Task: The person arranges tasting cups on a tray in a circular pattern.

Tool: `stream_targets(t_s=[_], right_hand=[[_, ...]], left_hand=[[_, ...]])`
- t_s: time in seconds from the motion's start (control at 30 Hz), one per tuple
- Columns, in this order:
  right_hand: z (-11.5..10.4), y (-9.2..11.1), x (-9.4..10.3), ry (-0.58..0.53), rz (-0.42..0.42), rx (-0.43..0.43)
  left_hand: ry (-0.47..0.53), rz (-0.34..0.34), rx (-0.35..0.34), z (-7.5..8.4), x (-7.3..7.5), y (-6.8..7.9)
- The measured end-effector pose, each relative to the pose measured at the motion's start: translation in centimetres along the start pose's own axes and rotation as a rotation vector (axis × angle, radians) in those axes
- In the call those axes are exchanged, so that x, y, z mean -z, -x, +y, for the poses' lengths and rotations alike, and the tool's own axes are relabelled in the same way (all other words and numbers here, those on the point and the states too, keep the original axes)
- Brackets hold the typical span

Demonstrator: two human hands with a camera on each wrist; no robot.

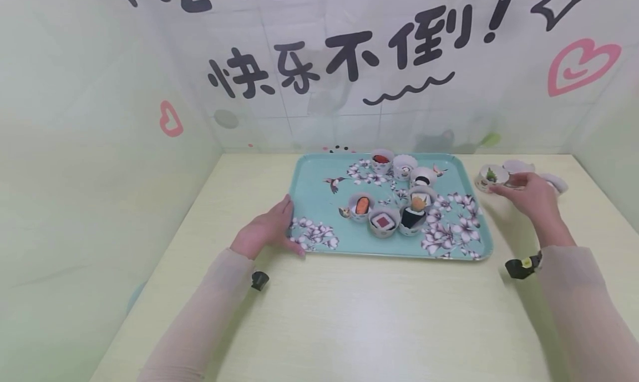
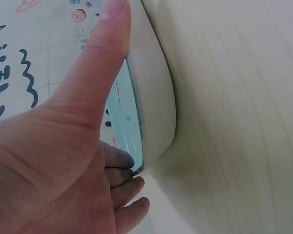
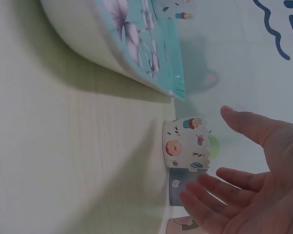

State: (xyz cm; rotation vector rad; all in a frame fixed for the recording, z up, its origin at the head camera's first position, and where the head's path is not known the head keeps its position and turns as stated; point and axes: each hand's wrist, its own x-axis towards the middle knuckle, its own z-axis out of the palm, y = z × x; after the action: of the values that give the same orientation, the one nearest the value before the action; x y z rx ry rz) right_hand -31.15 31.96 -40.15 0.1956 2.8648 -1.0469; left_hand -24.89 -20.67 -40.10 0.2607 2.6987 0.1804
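A light blue tray (image 1: pixel 319 204) with printed flowers and birds lies on the table. My left hand (image 1: pixel 267 227) rests against its left end; in the left wrist view the thumb (image 2: pixel 90 68) stretches along the rim. Several paper cups hold small sushi-like pieces on the tray, among them an orange-topped piece (image 1: pixel 362 205), a white square with a red centre (image 1: pixel 383 221) and a dark-wrapped piece (image 1: pixel 412 218). Right of the tray, my right hand (image 1: pixel 534 202) hovers beside a patterned paper cup (image 3: pixel 185 146) with something green inside. Its fingers are spread, apart from the cup in the right wrist view.
Two more paper cups, one at the back (image 1: pixel 518 166) and one at the right (image 1: pixel 555 183), stand beyond my right hand. A printed white curtain (image 1: pixel 349 116) hangs behind the pale wooden table (image 1: pixel 359 315) and along its sides.
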Motion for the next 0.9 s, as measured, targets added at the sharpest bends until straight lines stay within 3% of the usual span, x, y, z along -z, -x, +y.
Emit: stream_targets(t_s=[0.53, 0.9], right_hand=[[-0.4, -1.9, 0.0, 0.001, -0.076, -0.077], [-1.2, -2.8, -0.4, 0.003, -0.071, -0.078]], left_hand=[[-0.007, 0.002, -0.001, 0.0, 0.0, 0.1], [-0.021, -0.009, 0.009, 0.1, 0.1, 0.2]])
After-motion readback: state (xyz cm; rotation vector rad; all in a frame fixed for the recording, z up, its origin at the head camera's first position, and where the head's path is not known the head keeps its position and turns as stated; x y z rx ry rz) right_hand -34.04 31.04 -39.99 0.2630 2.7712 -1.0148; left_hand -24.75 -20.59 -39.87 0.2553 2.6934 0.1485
